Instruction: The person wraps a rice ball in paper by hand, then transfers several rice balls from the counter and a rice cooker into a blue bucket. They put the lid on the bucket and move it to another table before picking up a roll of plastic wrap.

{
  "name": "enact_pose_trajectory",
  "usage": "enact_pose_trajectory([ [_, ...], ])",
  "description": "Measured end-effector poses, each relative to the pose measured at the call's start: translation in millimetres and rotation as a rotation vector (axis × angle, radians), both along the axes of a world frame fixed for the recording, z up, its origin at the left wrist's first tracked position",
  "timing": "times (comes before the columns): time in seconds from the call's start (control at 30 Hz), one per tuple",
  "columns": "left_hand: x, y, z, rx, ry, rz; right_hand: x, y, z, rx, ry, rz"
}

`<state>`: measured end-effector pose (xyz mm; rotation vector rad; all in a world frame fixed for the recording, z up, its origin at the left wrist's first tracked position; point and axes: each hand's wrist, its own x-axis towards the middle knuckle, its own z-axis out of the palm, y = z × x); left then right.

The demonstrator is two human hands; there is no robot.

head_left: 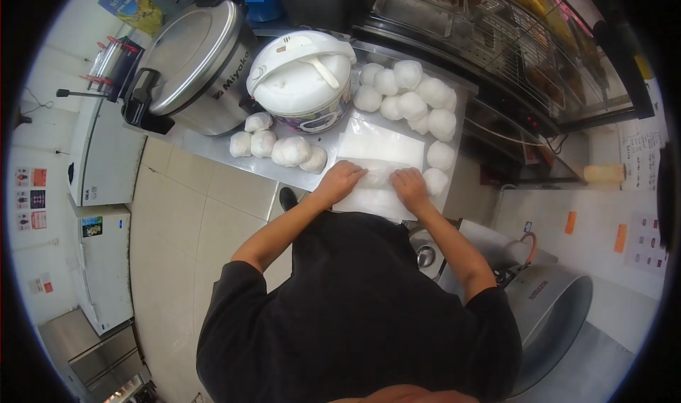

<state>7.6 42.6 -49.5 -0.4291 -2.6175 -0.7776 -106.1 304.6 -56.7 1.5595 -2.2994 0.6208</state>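
Note:
A stack of white paper sheets (379, 142) lies on the metal table in front of me. At its near part is a rolled white wrap (378, 176), whose contents are hidden. My left hand (340, 181) has its fingers curled over the wrap's left end. My right hand (410, 188) grips the right end the same way. Beyond and right of the sheets, round white bundles (411, 106) are heaped, with one close beside my right hand. Several more wrapped bundles (291, 151) sit along the table edge to the left.
A white rice cooker (298, 91) with a pale rice paddle (323, 72) on its lid stands behind the left bundles. Farther left is a large steel pot (202, 69). A glass display case (511, 41) borders the back right. A grey metal drum (553, 325) stands at lower right.

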Motion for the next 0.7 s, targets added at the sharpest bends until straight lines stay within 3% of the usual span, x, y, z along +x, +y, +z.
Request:
enact_pose_trajectory([
  [0.2, 10, -3, -4, -0.084, 0.132, -0.141, -2, 1, -4, 0.017, -0.096, -0.027],
  [0.4, 18, 1, -13, -0.073, 0.054, -0.135, -3, -1, -7, -0.023, -0.161, -0.019],
  [0.6, 20, 19, -14, 0.347, -0.186, 0.104, -5, -5, -7, -0.050, -0.310, -0.010],
  [0.7, 24, 30, -12, 0.484, -0.269, 0.333, -5, -3, 1, -0.081, -0.403, 0.010],
])
